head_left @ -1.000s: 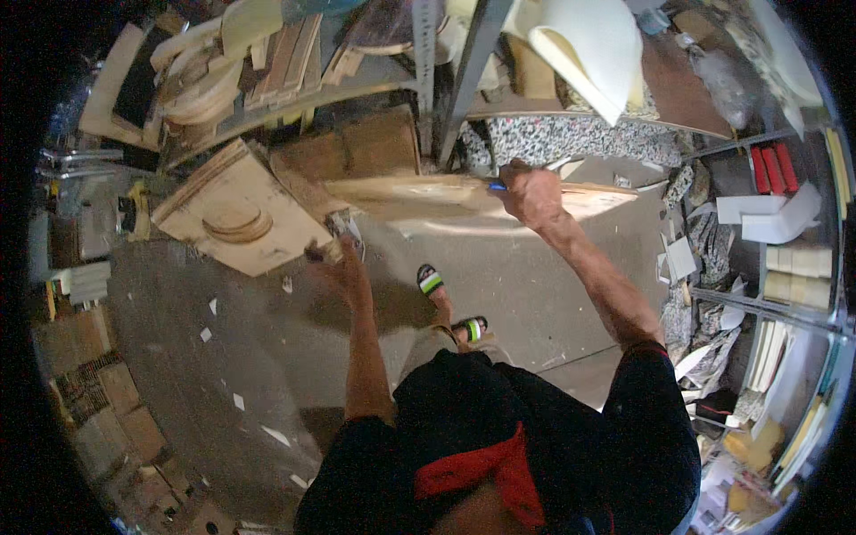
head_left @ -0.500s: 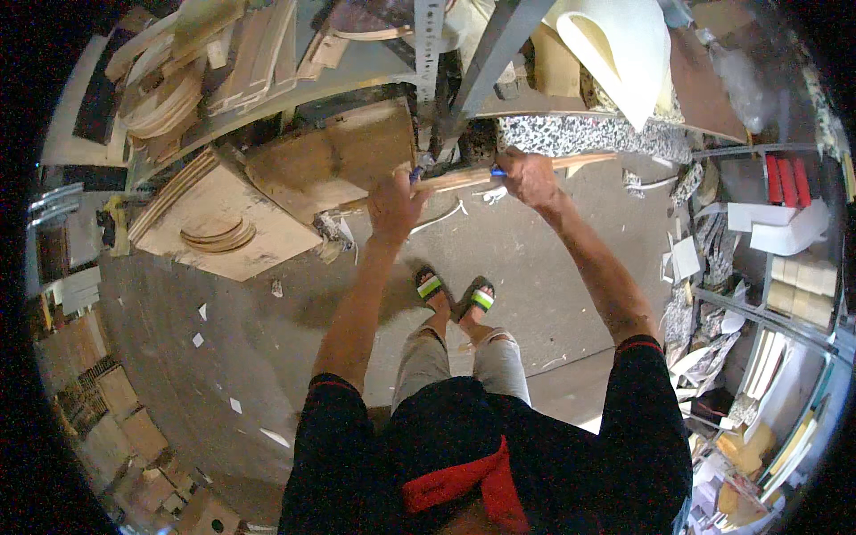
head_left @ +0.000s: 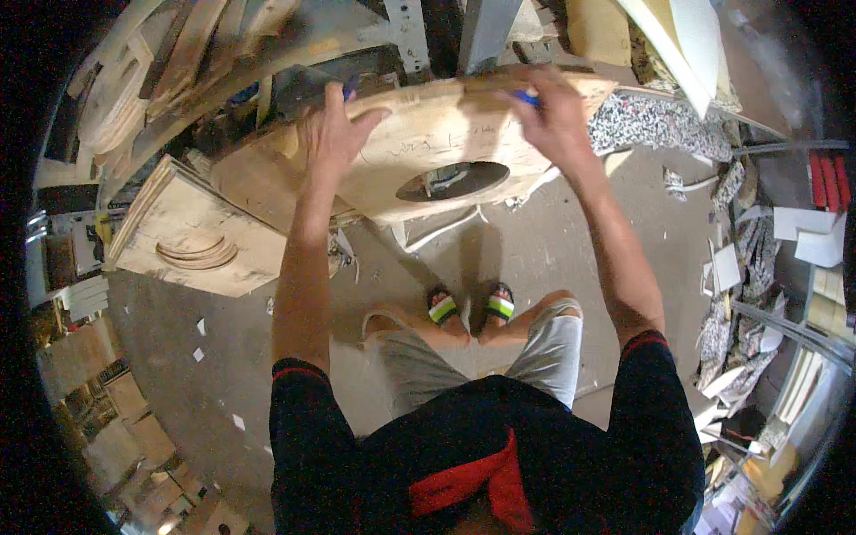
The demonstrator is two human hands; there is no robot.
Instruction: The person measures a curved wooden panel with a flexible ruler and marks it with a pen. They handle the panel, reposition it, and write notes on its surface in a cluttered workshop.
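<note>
- A broad plywood board (head_left: 446, 120) is spanning the space between the left hand (head_left: 334, 138) and the right hand (head_left: 557, 125), leaning with its face toward the person.
- The left hand is spreading its thumb well away from its fingers, the fingertips reaching the board's upper edge.
- The right hand is bending its fingers at that same edge; blur is covering them, so I cannot tell whether they are pinching the wood.
- Small blue patches are showing at the fingers of both hands.
- Below and left of the right hand, an oval hole (head_left: 453, 182) is piercing the board.
- The board is looking pale and smooth, its long edges curving, with dark handwriting running across the face between the hands.
- Lower left of the left hand, flat wooden sheets (head_left: 223, 214) are lying stacked, carrying thin rounded wooden pieces (head_left: 198, 250).
- Just right of the right hand, a speckled foam slab (head_left: 655, 125) is showing a coarse, grainy texture.
- Above and right of it, a smooth white sheet (head_left: 691, 53) is tapering to a point.
</note>
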